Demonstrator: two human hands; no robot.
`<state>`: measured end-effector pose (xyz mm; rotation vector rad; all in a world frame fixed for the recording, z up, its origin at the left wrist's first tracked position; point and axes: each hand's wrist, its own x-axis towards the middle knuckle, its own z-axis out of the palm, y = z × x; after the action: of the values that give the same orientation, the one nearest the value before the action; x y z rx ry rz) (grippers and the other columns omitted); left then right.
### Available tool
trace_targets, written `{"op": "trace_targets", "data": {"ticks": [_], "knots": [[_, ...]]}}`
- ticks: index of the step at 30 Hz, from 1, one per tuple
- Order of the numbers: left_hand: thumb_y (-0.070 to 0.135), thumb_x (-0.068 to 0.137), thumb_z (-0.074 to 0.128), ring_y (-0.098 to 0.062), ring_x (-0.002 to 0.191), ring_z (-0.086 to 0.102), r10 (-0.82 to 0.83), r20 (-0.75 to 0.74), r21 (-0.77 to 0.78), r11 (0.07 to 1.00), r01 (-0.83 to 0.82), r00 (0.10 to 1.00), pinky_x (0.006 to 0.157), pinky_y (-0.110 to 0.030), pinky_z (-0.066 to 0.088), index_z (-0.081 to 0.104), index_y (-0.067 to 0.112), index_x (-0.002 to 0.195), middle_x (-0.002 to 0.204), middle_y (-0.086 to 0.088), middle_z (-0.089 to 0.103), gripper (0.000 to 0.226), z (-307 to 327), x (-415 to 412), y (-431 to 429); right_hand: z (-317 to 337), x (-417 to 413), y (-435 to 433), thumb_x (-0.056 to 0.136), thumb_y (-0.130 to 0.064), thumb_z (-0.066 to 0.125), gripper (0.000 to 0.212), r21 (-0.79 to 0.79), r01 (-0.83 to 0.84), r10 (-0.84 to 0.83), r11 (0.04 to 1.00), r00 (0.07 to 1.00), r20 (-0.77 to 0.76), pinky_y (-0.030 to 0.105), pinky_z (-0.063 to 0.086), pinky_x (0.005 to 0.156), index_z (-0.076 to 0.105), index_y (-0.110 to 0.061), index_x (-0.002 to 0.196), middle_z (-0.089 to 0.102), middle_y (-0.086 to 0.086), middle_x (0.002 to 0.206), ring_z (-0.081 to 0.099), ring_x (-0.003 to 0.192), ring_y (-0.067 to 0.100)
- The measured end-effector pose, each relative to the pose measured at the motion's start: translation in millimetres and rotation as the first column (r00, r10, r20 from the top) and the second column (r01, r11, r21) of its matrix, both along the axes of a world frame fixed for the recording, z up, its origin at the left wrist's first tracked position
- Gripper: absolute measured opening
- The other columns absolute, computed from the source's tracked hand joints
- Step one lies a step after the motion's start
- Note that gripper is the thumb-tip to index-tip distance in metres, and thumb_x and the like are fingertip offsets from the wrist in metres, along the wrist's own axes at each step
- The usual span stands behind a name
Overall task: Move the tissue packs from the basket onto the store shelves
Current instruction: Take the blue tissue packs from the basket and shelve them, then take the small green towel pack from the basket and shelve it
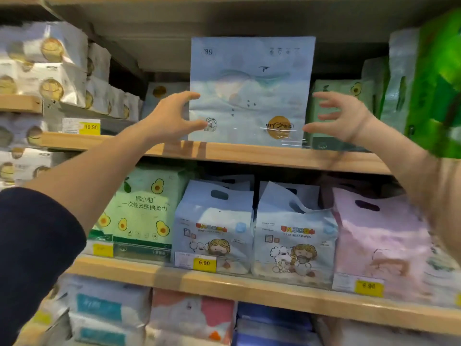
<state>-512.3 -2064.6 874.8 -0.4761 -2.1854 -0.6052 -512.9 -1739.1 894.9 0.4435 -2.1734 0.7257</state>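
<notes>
A large pale blue tissue pack stands upright on the upper wooden shelf, its face toward me. My left hand is at the pack's left edge, fingers spread, thumb and fingertips touching or nearly touching it. My right hand hovers just off the pack's right edge, fingers apart and slightly blurred, holding nothing. The basket is out of view.
Green avocado-print packs sit right of the blue pack, bright green packs further right. White packs fill the left shelves. The shelf below holds a green pack, two blue wipe packs and a pink pack.
</notes>
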Motion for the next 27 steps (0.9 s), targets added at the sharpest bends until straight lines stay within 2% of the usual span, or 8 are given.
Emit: {"op": "trace_targets", "data": {"ticks": [3,7,10,12,17,20,23,27], "knots": [[0.028,0.083,0.064,-0.022,0.132,0.037,-0.016,0.002,-0.01,1.0,0.016,1.0,0.104,-0.034,0.031,0.035,0.016,0.141,0.145,-0.007,0.039,0.066,-24,17,6,-28,23,-1,0.069,-0.028,0.079,0.072,-0.04,-0.025,0.025,0.999,1.0,-0.011,0.042,0.046,0.099,0.046,-0.024,0.133,0.051,0.01,0.133,0.056,0.111,0.021],[0.027,0.084,0.064,-0.021,0.129,0.039,-0.13,0.062,0.037,0.991,0.128,0.99,0.103,-0.033,0.037,0.036,0.019,0.139,0.143,-0.007,0.039,0.063,-70,41,18,-82,64,1,0.052,-0.062,0.077,0.081,-0.064,-0.032,0.035,0.997,0.998,0.052,0.028,0.048,0.094,0.048,-0.038,0.124,0.054,0.001,0.126,0.055,0.114,0.019],[0.025,0.082,0.065,-0.02,0.128,0.041,-0.241,0.164,0.058,0.97,0.234,0.957,0.1,-0.032,0.039,0.036,0.02,0.14,0.143,-0.006,0.039,0.065,-123,61,29,-135,92,6,0.069,-0.025,0.079,0.07,-0.091,-0.008,0.021,0.996,0.991,0.134,0.029,0.047,0.091,0.047,-0.021,0.131,0.053,0.009,0.129,0.053,0.116,0.022],[0.025,0.079,0.067,-0.019,0.127,0.042,-0.288,0.259,0.074,0.958,0.278,0.922,0.098,-0.031,0.04,0.036,0.019,0.139,0.142,-0.007,0.04,0.067,-168,72,36,-178,110,11,0.072,-0.016,0.076,0.065,-0.118,0.024,-0.001,0.993,0.981,0.192,0.032,0.046,0.09,0.048,-0.018,0.131,0.054,0.005,0.123,0.053,0.112,0.021],[0.024,0.075,0.067,-0.025,0.122,0.046,-0.364,0.496,0.104,0.926,0.362,0.789,0.087,-0.019,0.033,0.04,0.012,0.136,0.137,-0.013,0.045,0.068,-305,105,50,-308,164,29,0.074,-0.007,0.074,0.067,-0.238,0.094,0.027,0.967,0.888,0.459,0.018,0.047,0.085,0.044,-0.013,0.133,0.048,0.009,0.131,0.05,0.118,0.025],[0.024,0.072,0.066,-0.02,0.115,0.047,-0.379,0.622,0.152,0.916,0.37,0.685,0.085,-0.017,0.033,0.041,0.013,0.136,0.135,-0.011,0.046,0.069,-392,123,54,-391,200,40,0.076,-0.009,0.072,0.066,-0.272,0.164,0.037,0.948,0.793,0.608,0.038,0.046,0.097,0.043,-0.015,0.134,0.045,0.012,0.137,0.049,0.122,0.029],[0.025,0.077,0.069,-0.017,0.118,0.045,-0.372,0.745,0.184,0.913,0.365,0.554,0.089,-0.024,0.035,0.038,0.018,0.138,0.137,-0.005,0.043,0.069,-476,138,64,-470,234,49,0.076,-0.011,0.072,0.067,-0.252,0.231,0.034,0.94,0.67,0.741,0.038,0.047,0.093,0.042,-0.018,0.136,0.046,0.005,0.131,0.047,0.123,0.026],[0.036,0.072,0.069,-0.019,0.122,0.045,-0.37,0.86,0.258,0.91,0.325,0.352,0.092,-0.031,0.041,0.038,0.023,0.137,0.14,-0.006,0.041,0.073,-581,160,84,-569,269,61,0.075,-0.01,0.074,0.069,-0.209,0.303,0.033,0.93,0.497,0.867,0.037,0.044,0.095,0.042,-0.019,0.136,0.044,0.009,0.141,0.047,0.125,0.031]]}}
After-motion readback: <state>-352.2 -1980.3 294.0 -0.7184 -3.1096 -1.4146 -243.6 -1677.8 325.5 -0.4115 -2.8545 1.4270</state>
